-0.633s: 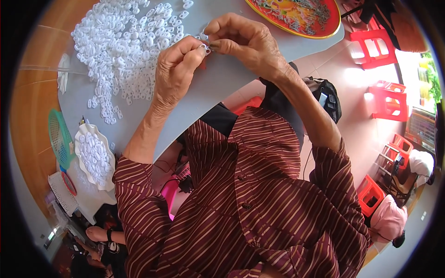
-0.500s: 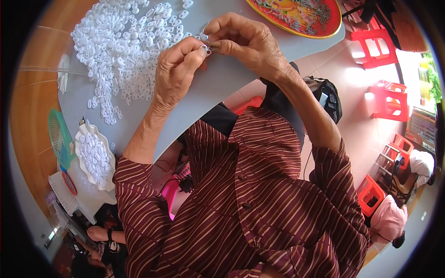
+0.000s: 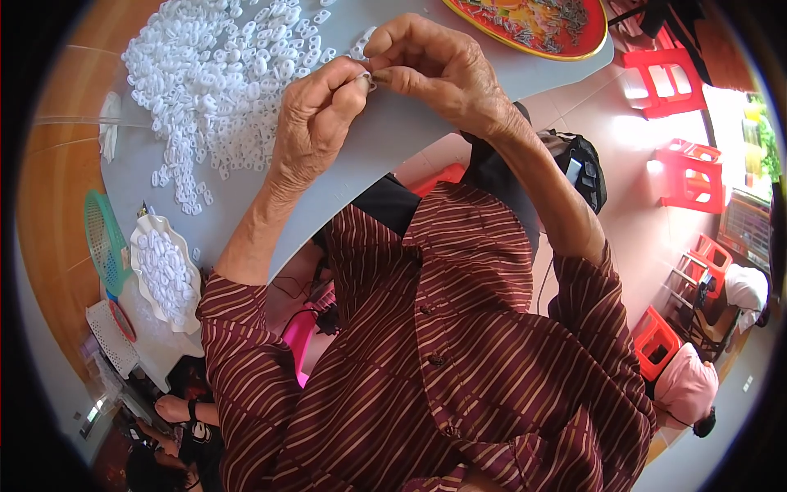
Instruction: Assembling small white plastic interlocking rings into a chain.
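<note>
A small white plastic piece (image 3: 366, 78) sits in the upper middle of the frame, pinched between the fingertips of both hands just above the grey table (image 3: 385, 156); it looks like one of the loose clips, though it is too small and too covered to tell its exact shape. The left hand (image 3: 316, 123) is curled nearly closed, thumb and forefinger pressed on the piece from the left. The right hand (image 3: 434, 70) is likewise bent tight, its fingertips meeting the piece from the right, so the two hands touch at that spot. To the upper left lies a wide heap of white plastic clips (image 3: 217, 74) spread over the table. At the left edge a white scalloped dish (image 3: 166, 272) holds more of them, beside a green mesh basket (image 3: 105, 239). A red patterned tray (image 3: 533, 25) lies at the top right, and red plastic stools (image 3: 668, 70) stand on the floor at the right.
</note>
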`<state>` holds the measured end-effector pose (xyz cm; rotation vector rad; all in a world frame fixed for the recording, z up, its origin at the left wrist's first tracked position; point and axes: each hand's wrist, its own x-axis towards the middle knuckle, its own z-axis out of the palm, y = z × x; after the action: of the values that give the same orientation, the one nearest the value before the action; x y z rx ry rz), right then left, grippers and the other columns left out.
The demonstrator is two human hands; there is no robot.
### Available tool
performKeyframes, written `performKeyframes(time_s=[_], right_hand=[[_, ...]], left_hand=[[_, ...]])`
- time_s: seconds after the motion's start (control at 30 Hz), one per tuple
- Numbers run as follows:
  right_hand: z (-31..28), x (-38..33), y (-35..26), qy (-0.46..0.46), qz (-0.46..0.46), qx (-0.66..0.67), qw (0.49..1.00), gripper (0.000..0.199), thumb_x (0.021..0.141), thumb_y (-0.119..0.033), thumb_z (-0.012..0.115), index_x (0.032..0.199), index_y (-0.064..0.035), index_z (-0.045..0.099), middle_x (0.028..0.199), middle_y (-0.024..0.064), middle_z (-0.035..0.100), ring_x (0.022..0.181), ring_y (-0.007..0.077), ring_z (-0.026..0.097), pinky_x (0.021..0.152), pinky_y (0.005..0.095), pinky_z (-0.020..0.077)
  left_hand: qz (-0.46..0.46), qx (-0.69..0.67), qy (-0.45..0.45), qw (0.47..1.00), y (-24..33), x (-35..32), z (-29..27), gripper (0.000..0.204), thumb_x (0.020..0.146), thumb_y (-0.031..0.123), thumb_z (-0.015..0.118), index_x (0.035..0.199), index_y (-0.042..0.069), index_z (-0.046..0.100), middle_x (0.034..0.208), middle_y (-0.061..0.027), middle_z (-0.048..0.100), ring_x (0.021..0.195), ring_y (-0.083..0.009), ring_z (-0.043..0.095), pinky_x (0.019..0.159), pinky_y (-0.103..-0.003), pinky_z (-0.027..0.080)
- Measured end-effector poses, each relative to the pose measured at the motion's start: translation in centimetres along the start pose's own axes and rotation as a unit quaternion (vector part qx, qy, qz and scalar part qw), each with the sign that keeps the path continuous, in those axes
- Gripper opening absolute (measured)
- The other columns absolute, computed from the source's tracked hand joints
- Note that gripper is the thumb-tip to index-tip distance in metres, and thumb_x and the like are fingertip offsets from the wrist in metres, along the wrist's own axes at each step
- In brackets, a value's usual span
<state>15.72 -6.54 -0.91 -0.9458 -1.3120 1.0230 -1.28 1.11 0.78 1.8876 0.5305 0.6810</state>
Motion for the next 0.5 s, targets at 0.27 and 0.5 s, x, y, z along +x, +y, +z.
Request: performKeyframes(time_s=[0.27, 0.5], right_hand=[[0.34, 0.02, -0.48, 0.065, 0.014, -0.104, 0.992, 0.016, 0.088, -0.015, 0.062, 0.091, 0.0008, 0.063, 0.075, 0.0012, 0.062, 0.071, 0.006, 0.056, 0.064, 0.0221, 0.0466], [0.82, 0.02, -0.99, 0.09, 0.021, -0.2, 0.976, 0.021, 0.088, -0.02, 0.063, 0.09, 0.0008, 0.064, 0.07, 0.0021, 0.062, 0.065, 0.0055, 0.054, 0.057, 0.0225, 0.0449]], left_hand=[[-0.02, -0.023, 0.016, 0.999, -0.2, -0.04, -0.08, 0.012, 0.087, 0.013, 0.054, 0.082, 0.002, 0.057, 0.064, 0.0039, 0.049, 0.059, -0.0044, 0.043, 0.054, -0.021, 0.038], [0.041, 0.044, 0.033, 0.998, -0.39, 0.06, 0.12, 0.007, 0.086, 0.008, 0.057, 0.084, 0.002, 0.059, 0.065, 0.0025, 0.052, 0.06, -0.004, 0.046, 0.055, -0.02, 0.04]])
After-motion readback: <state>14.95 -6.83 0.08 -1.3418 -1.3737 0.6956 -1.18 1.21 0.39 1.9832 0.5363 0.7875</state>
